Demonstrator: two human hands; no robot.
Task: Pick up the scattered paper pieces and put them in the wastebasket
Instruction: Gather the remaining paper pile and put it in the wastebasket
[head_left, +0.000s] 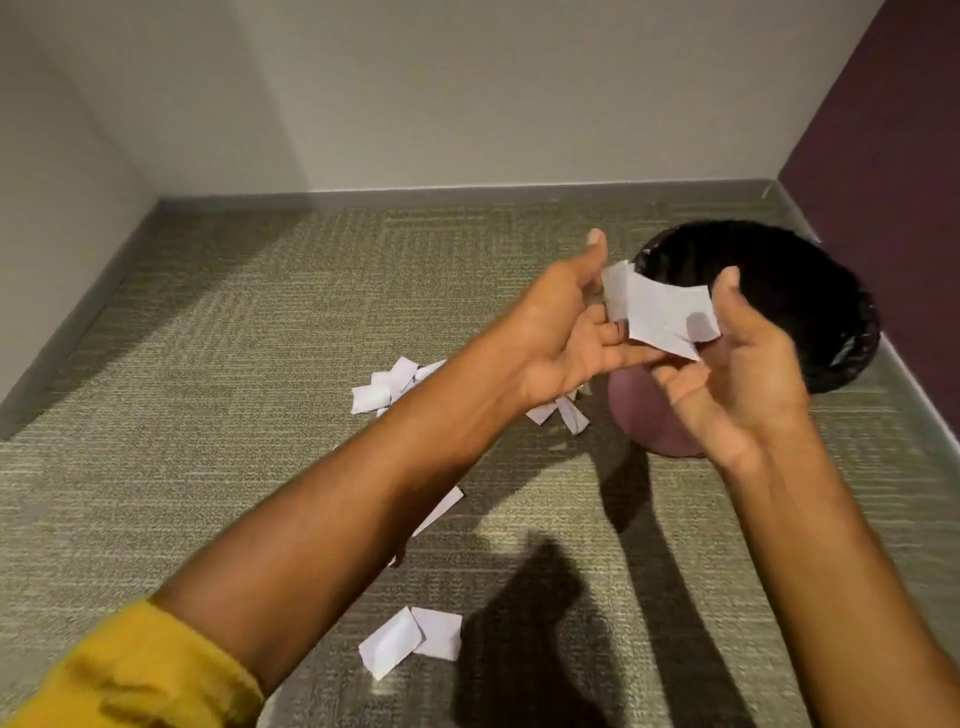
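So, my right hand (743, 374) pinches paper pieces (655, 317) by the wastebasket (836, 312) (black liner). Left hand (563, 332) fingers straight, propping them. 2 scraps (395, 642) lie nearer me.

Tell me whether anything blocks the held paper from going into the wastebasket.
Nothing visible does. The paper pieces sit between the left hand and right hand by the near rim of the wastebasket, whose black-lined mouth is uncovered.
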